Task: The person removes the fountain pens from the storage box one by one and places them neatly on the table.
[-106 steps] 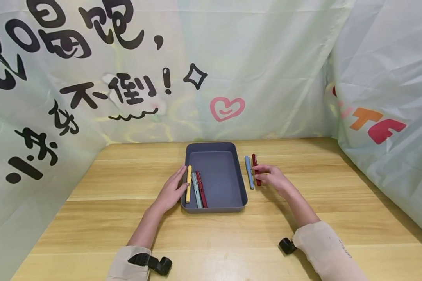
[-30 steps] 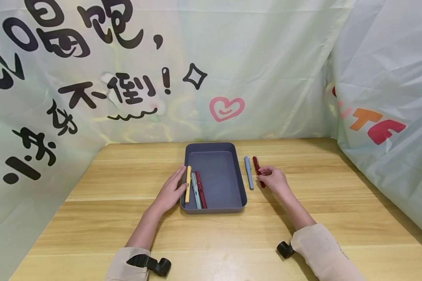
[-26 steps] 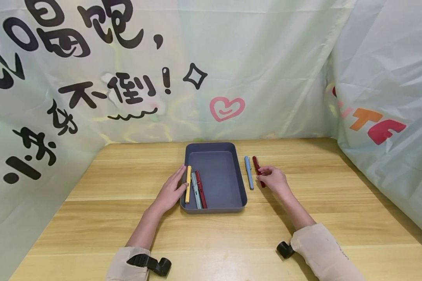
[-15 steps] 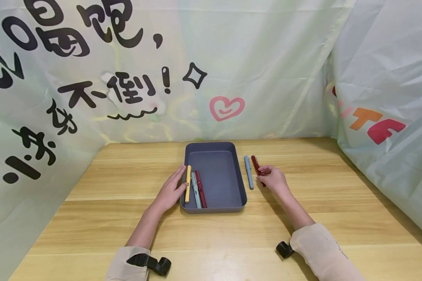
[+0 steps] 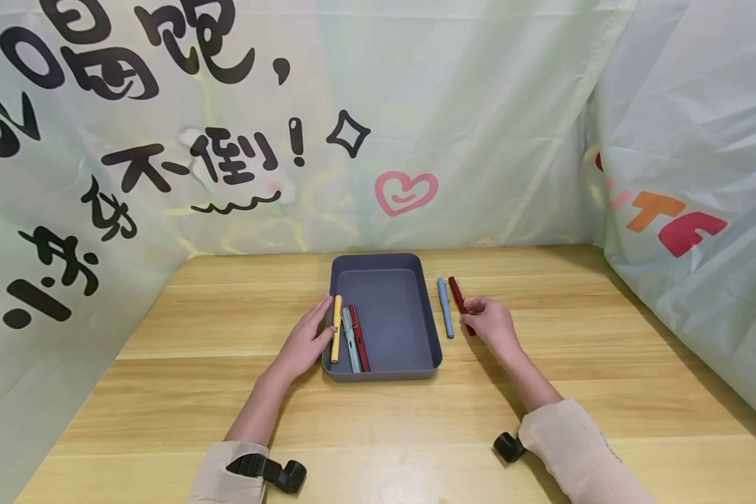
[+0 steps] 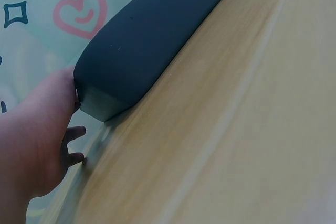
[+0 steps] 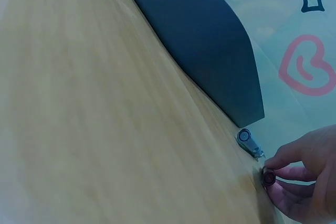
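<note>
Right hand (image 5: 491,325): fingers pinching slim dark-red pen (image 5: 456,290), right of shallow blue-grey rectangular tray (image 5: 390,315) | slim light-blue pen (image 5: 445,308): between, on wood-grain table (image 5: 384,434) | left hand (image 5: 305,339): straight fingers against tray's left wall | tray holds three pens (image 5: 360,339)

There are two red pens (image 5: 360,339), one yellow pen (image 5: 337,315), one teal pen (image 5: 351,339), one blue pen (image 5: 446,308), one tray (image 5: 393,315), two hands (image 5: 304,343), two wrist cameras (image 5: 295,477) and one bench (image 5: 378,441).
</note>
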Available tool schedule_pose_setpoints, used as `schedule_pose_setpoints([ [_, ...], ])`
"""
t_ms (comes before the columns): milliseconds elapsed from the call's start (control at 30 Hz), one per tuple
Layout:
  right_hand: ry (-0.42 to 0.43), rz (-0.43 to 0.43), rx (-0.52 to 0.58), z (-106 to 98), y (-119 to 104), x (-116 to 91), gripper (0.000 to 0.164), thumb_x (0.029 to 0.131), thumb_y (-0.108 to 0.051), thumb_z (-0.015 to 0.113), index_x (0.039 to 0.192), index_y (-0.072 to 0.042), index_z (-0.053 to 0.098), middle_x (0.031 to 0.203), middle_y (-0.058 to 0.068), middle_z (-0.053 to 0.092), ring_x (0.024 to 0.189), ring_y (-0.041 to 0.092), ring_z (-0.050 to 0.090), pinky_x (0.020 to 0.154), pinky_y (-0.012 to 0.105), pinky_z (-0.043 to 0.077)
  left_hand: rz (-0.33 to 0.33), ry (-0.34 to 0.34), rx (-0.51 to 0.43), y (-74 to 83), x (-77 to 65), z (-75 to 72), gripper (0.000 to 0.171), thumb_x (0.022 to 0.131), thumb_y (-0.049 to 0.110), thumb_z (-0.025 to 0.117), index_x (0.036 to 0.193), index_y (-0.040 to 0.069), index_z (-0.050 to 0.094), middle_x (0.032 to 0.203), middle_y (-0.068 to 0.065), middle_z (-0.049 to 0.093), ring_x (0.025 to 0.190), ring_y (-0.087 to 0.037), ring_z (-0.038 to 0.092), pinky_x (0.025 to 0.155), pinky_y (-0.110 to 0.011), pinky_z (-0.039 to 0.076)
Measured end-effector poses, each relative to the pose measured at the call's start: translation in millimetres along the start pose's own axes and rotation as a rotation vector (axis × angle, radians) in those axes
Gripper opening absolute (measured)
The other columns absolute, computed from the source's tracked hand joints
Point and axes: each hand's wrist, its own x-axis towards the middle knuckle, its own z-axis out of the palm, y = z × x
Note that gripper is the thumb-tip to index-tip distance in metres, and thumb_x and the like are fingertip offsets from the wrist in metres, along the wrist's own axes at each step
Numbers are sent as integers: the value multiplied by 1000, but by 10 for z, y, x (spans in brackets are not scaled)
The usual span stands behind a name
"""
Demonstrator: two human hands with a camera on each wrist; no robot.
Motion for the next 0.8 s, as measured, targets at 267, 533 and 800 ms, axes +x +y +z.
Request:
schedule_pose_setpoints([
  [267,39,-19,-4,-6,-10,-22,23,79,-3,66,100,9,65,84,17,66,74,26,62,60,27,49,-9,2,3,8,-3,4,58,96,23,47,147,15,22,151,-4,18,135,-29,17,106,-50,16],
  [533,48,-19,9,-5,17,-44,25,81,-3,64,102,10,65,85,18,66,73,24,61,54,22,46,17,8,12,15,-7,3,57,95,22,47,147,12,24,150,-6,20,134,-32,19,105,-52,17],
  [800,66,-24,12,35,24,-68,24,81,-3,66,101,9,65,83,16,65,75,26,61,56,24,47,5,0,22,6,-9,-4,58,96,23,47,147,13,22,151,-6,19,134,-32,18,105,-52,17],
])
